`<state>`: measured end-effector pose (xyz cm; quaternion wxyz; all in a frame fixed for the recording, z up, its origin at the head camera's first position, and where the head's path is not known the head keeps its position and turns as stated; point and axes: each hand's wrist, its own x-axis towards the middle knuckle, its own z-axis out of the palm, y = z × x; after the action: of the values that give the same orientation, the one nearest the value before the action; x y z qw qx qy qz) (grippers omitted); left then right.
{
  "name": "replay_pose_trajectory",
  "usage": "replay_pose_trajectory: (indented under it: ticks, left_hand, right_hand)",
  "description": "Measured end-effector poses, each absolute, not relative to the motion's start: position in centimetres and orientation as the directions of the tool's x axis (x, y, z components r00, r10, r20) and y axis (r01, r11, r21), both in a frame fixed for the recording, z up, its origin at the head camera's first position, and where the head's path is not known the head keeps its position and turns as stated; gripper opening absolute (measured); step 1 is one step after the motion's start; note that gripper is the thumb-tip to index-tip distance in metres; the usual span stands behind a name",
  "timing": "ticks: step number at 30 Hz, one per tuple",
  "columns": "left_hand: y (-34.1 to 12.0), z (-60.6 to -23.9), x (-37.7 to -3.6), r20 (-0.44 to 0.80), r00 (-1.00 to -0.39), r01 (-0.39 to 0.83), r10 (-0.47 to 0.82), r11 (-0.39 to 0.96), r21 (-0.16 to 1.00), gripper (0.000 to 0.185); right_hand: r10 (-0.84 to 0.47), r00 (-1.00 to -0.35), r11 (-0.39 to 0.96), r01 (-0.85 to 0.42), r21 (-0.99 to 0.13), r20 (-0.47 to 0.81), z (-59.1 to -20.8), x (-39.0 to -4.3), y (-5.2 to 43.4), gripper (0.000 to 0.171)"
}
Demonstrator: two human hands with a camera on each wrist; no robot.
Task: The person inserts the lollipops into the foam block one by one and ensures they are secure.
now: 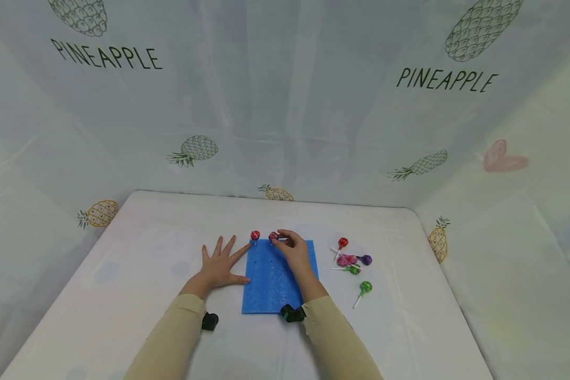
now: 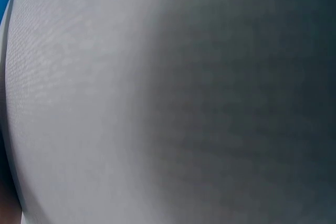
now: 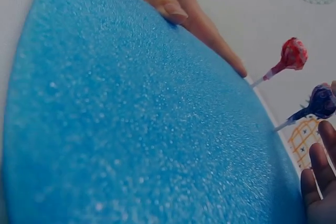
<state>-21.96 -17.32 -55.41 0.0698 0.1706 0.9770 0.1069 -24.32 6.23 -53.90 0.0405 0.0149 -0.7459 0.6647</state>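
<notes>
My left wrist view shows only blurred cloth. My right hand (image 1: 292, 248) pinches one lollipop (image 1: 273, 237) at the blue foam (image 1: 266, 285) far edge; another lollipop (image 1: 255, 235) stands there. Left hand (image 1: 220, 264) lies flat, fingers spread. About five loose lollipops (image 1: 353, 261) lie apart.

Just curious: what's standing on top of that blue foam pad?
Two lollipops stand along the blue foam pad's far edge: a red one and another the right hand pinches. Their stick ends are hidden.
</notes>
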Motion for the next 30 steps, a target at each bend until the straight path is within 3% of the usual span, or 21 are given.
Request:
replay_pose_trajectory:
  ticks: [9, 23, 30]
  left_hand:
    - [-17.4, -55.3, -21.9, -0.101, -0.938, 0.302, 0.333, 0.923, 0.24, 0.101]
    - [-17.4, -55.4, -21.8, -0.091, -0.932, 0.318, 0.35, 0.913, 0.256, 0.101]
    - [-17.3, -55.5, -21.8, -0.097, -0.93, 0.317, 0.354, 0.908, 0.275, 0.104]
  right_hand:
    - [0.07, -0.989, 0.157, -0.116, -0.981, 0.128, -53.1, -22.5, 7.3, 0.035]
    - [0.115, -0.99, 0.125, -0.066, -0.99, 0.081, -49.3, -18.2, 10.0, 0.027]
    - [0.151, -0.987, 0.103, -0.033, -0.994, 0.048, -52.2, -18.0, 12.1, 0.038]
